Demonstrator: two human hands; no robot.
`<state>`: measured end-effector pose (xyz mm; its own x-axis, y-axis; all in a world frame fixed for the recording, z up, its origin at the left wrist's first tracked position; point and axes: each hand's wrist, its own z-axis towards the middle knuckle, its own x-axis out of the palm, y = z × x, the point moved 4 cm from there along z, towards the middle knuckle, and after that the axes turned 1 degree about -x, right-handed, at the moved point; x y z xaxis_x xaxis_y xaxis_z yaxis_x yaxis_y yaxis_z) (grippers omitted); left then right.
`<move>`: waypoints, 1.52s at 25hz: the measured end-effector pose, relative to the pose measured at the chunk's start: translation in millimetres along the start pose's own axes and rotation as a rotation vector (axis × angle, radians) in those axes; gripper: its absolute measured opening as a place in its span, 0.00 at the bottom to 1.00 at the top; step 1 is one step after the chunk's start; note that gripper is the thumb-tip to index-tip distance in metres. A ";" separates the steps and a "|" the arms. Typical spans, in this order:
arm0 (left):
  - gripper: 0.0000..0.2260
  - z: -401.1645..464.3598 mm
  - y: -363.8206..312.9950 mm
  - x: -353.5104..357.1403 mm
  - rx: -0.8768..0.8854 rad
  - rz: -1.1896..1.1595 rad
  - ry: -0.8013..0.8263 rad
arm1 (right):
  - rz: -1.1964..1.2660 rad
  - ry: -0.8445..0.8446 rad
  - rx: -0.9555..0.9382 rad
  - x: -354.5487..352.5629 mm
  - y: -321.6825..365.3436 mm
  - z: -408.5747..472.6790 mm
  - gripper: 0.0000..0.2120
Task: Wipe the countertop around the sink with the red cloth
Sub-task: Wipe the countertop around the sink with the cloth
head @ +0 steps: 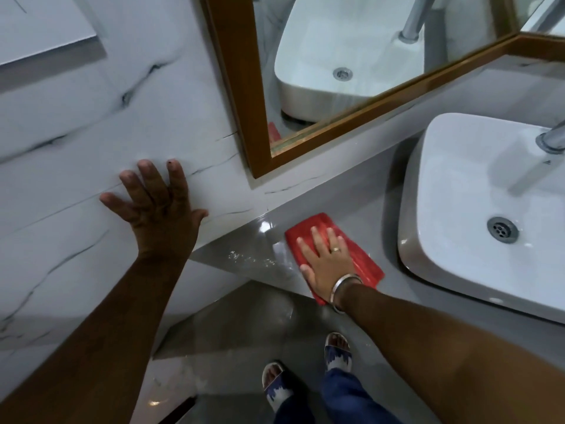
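Observation:
A red cloth (365, 260) lies flat on the grey countertop (345, 197), left of the white vessel sink (443, 182). My right hand (325, 258) presses down on the cloth with fingers spread and palm flat; it wears a ring and a metal bangle. The counter left of the cloth shines wet, with droplets near its left end. My left hand (159, 206) rests flat against the marble wall with fingers apart and holds nothing.
A wood-framed mirror (235, 96) hangs above the counter and reflects the sink. A chrome tap (550, 140) stands at the sink's far right. The marble-patterned wall (91, 133) bounds the counter's left end. My sandalled feet (305, 371) stand on the grey floor below.

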<state>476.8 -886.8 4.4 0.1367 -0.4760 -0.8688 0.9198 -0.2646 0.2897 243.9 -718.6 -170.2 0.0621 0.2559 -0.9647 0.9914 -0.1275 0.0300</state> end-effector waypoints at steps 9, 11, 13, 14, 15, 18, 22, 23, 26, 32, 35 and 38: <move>0.47 0.2 -3.5 -2.1 0.014 0.039 -0.001 | -0.041 0.027 -0.112 -10.8 -34.9 11.7 0.29; 0.47 0.9 -3.1 0.6 0.016 0.070 0.002 | 0.022 0.001 -0.073 -6.5 14.6 20.4 0.29; 0.48 0.0 -2.6 2.7 0.027 0.075 0.001 | -0.003 0.045 -0.399 -2.1 30.4 -0.2 0.28; 0.47 -0.8 -2.1 3.9 0.030 0.062 -0.004 | -0.061 0.026 -0.575 -0.2 14.8 -12.7 0.28; 0.47 -1.4 -0.7 4.2 0.026 0.034 -0.016 | -0.147 -0.003 -0.682 -0.2 -10.5 -19.4 0.28; 0.53 -0.1 -2.6 3.5 0.016 -0.031 -0.052 | -0.165 0.021 -0.406 -7.9 -80.0 -5.6 0.30; 0.58 -1.3 -1.2 10.5 0.012 -0.053 -0.099 | 0.040 -0.015 0.162 -7.9 1.5 32.4 0.31; 0.57 -2.5 0.5 14.0 0.016 -0.063 -0.108 | 0.041 -0.015 0.061 -4.3 42.1 36.4 0.31; 0.52 -3.1 1.1 19.1 0.051 -0.096 -0.092 | -0.046 0.059 -0.427 -4.1 74.2 21.0 0.29; 0.54 -5.1 0.5 19.1 0.054 -0.081 -0.134 | 0.034 0.003 0.048 -10.8 12.9 1.2 0.30; 0.54 -4.7 -1.1 22.1 0.062 -0.093 -0.150 | 0.110 0.015 -0.042 -9.3 110.1 37.2 0.30; 0.52 -4.2 -2.4 29.4 0.072 -0.065 -0.171 | 0.028 0.023 -0.302 -6.3 179.6 68.9 0.32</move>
<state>480.2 -896.6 -23.5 0.0078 -0.5897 -0.8076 0.8951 -0.3559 0.2685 413.7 -809.1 -176.7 0.0889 0.2785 -0.9563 0.9784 0.1555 0.1362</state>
